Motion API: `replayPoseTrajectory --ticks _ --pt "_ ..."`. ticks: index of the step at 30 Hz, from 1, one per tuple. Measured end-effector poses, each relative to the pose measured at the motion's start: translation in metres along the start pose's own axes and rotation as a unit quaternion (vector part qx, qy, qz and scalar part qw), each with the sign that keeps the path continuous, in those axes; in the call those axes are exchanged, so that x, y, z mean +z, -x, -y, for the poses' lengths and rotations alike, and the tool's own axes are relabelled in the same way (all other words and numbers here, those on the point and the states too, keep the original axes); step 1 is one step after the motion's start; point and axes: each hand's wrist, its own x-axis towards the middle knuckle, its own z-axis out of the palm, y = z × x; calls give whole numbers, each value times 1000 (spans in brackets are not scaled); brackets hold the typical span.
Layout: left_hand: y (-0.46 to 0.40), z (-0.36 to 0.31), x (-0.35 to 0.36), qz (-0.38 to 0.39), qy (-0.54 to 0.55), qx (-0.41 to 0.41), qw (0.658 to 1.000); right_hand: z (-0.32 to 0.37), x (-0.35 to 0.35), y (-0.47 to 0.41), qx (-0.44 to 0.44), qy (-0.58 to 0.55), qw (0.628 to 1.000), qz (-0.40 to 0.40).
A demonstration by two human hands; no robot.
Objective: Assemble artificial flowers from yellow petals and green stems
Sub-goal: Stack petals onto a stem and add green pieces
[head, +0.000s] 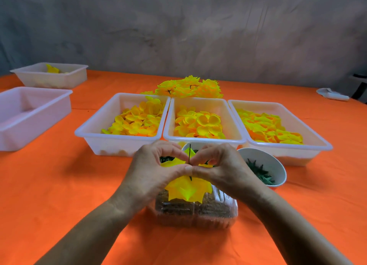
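- Pinching thin green stem (189, 153) upright with left hand (156, 171) and right hand (222, 169), thumbs and forefingers closed on it, thumb tips touching.
- Holding yellow petal layer (186, 187) threaded on stem, hanging under both hands, above clear plastic box (198, 213) near table's front edge.
- Sitting mid-table beyond hands: three white trays (123, 143) of yellow petals.
- Lying behind trays toward far edge: finished flowers (190, 87).

Soft even light, faint shadows under the trays (119, 143), slightly soft focus, wide-angle bending at the edges
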Motion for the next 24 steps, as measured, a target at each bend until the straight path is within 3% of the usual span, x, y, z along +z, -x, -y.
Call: replayPoseTrajectory --ticks 8,18,24 --pt "4 13 1 -15 -46 57 997 -7 6 0 25 -105 994 -33" --pt "2 21 5 -43 -249 245 936 -15 14 5 -33 -57 996 -65" --pt "2 26 8 -55 -249 262 931 -20 22 7 -59 -58 992 -100"
